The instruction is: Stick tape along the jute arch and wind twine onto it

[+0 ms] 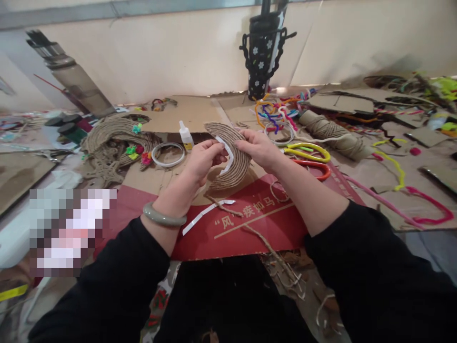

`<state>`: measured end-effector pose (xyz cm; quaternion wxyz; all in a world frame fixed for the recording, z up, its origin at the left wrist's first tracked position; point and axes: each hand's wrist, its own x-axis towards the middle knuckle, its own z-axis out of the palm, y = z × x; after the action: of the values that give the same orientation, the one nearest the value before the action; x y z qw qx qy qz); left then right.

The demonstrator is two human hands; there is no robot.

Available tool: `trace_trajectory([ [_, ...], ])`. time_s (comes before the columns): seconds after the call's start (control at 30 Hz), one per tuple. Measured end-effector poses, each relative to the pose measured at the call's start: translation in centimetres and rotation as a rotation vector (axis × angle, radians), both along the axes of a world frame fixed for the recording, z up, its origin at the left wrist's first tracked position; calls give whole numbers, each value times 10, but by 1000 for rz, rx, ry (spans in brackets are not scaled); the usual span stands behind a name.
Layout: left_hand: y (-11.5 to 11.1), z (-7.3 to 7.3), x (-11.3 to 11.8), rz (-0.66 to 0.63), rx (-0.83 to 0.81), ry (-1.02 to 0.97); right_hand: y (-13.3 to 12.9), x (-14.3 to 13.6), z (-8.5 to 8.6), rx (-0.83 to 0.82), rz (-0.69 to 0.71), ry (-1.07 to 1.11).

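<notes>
Pinching the white strip [231, 157] between thumb and forefinger, the left hand [203, 161] holds it along the inner curve of the twine crescent [240, 164]. The fingers of the right hand [257, 148] are pressed together on the crescent's upper outer edge, thumb on its face. The crescent is held between both hands, over the red-printed cardboard [203, 245]. A second strip [200, 218] lies on this cardboard, nearer the person. Beyond the left hand stands a small white-capped bottle [186, 136], just beside a pale ring [168, 165]. Yellow-handled scissors [314, 150] lie right of the right hand.
</notes>
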<state>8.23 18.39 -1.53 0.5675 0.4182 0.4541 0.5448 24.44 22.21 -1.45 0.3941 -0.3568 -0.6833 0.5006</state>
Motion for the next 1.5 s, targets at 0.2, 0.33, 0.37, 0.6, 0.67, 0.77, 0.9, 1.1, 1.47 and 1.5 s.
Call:
trace_trajectory([
  [0.2,-1,4,10,93,-46,-16,5,0,-4,-9,-58,23],
  [0.33,4,8,12,151,-104,-70,3,-1,0,-19,-96,31],
  [0.37,5,9,12,164,-115,-89,2,-2,1,-35,-92,23],
  [0.6,12,7,11,135,-130,-154,-3,-4,4,-91,-47,-48],
  [0.67,9,7,13,128,-145,-144,-2,-4,3,-43,-46,-57],
  [0.77,3,7,15,99,-127,-120,-2,-4,0,24,-58,-50],
  [0.9,-4,7,13,69,-113,-69,-1,-5,-3,59,-40,-56],
  [1.1,-4,10,3,-18,-137,37,1,-1,-3,79,17,38],
  [1.47,-12,13,2,-279,-173,233,4,4,-1,80,78,111],
  [1.5,-12,13,2,-265,-162,216,4,3,-1,72,64,124],
])
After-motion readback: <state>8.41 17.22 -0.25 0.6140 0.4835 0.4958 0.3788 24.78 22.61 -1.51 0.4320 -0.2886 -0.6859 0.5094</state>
